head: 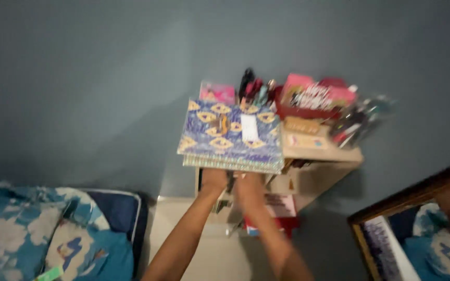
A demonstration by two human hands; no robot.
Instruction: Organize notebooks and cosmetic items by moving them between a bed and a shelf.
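Just above the middle of the frame, a stack of patterned notebooks (230,134) is held up from below by both hands. Its top cover is blue with yellow eye-like shapes and a small white label, and the striped edges of more books show beneath it. The stack lies flat, its long axis running left to right across the picture, and its right edge meets or overlaps the top board of a pale wooden shelf (334,155) fixed to the grey-blue wall (79,78); blur makes it hard to tell whether it already rests there.

The left hand (213,180) sits under the stack's near edge, left of centre, and the right hand (247,186) just beside it, toward the centre. Both arms rise from the bottom middle of the frame. Each grip appears closed against the underside of the stack, though the fingers are hidden by the books and blurred, so I cannot tell how tightly they clasp. The right hand is nearer the shelf.

On the shelf behind the stack stand a cup of pens (251,88), a pink box (316,96) and a small pink card (217,93). At lower left lies a bed with blue floral bedding (32,234); at lower right, a wood-framed mirror (407,198) leans in.
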